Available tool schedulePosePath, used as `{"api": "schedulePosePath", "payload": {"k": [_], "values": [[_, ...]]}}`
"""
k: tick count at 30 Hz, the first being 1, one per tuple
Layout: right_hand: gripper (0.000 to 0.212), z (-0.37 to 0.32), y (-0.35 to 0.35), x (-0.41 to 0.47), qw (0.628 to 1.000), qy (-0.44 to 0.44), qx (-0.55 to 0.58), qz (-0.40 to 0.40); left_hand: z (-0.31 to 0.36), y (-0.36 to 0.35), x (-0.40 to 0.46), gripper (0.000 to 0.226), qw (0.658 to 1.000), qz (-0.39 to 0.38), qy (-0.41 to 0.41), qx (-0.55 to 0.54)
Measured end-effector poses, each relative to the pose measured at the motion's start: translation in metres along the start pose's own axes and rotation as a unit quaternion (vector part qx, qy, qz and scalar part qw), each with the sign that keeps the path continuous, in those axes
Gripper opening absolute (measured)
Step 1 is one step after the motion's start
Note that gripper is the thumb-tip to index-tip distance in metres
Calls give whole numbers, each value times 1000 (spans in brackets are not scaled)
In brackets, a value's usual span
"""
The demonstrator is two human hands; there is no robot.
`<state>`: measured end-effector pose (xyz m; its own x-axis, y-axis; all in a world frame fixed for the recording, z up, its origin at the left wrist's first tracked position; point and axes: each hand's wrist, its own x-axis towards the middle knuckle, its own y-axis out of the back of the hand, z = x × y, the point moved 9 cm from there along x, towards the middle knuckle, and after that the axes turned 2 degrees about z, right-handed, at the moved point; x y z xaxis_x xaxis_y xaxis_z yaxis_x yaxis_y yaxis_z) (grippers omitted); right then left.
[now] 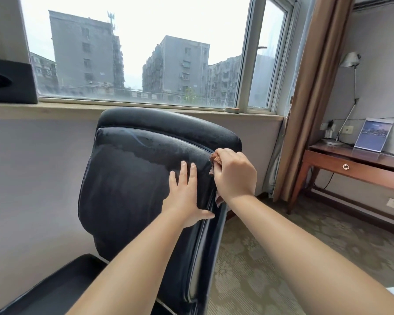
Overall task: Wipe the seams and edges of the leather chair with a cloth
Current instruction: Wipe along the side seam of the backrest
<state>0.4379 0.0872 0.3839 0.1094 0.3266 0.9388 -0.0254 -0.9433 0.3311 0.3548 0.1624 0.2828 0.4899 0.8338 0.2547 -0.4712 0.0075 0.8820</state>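
Right hand (234,173) is curled around a brown cloth (214,158), bunching it against the upper right seam of the black leather chair (127,178), where the back panel meets the side edge; a tail of cloth hangs below the wrist. Left hand (187,194) lies flat on the backrest, fingers straight and slightly spread, thumb out toward the right edge piping, holding nothing, likely steadying the chair. Chair stands by the wall under the window (132,53), backrest facing the person, seat at lower left. Cloth looks soft, light and limp, best kept wadded in the fist so a fold can be pushed into the seam. Leather looks smooth, a bit slick, padded and yielding; chair may swivel, so bracing the back makes sense.
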Motion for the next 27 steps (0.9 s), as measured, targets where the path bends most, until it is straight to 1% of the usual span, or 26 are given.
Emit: {"api": "schedulePosePath", "payload": {"k": [4, 5, 7, 9, 11, 13, 15, 19, 24, 27], "values": [[12, -14, -18, 12, 999, -4, 0, -34, -2, 0, 1, 128, 1000, 10, 2, -14], [11, -17, -22, 15, 998, -4, -6, -55, -3, -1, 1, 127, 1000, 12, 1, -16], [19, -16, -32, 19, 992, -7, -34, -121, -5, -2, 2, 127, 1000, 14, 4, -13], [24, -9, -32, 20, 986, 7, -63, -152, -6, -3, 3, 127, 1000, 14, 15, -3], [21, 0, -19, 14, 987, 5, -78, -138, -7, -4, 3, 127, 1000, 13, 24, 7], [12, 7, -1, 5, 993, 16, -69, -89, -7, -5, 3, 128, 1000, 8, 27, 8], [11, 11, 8, -3, 996, 34, -64, -54, -9, -5, 1, 128, 1000, 5, 20, 15], [13, 7, 6, 2, 997, 43, -35, -48, -13, -6, -1, 125, 999, 4, -16, 50], [7, -5, -15, 13, 997, 30, -31, -67, -20, -9, 3, 131, 993, -6, -62, 102], [18, -13, -39, 26, 990, 31, -58, -126, -23, -10, 7, 135, 991, -18, -77, 105]]}}
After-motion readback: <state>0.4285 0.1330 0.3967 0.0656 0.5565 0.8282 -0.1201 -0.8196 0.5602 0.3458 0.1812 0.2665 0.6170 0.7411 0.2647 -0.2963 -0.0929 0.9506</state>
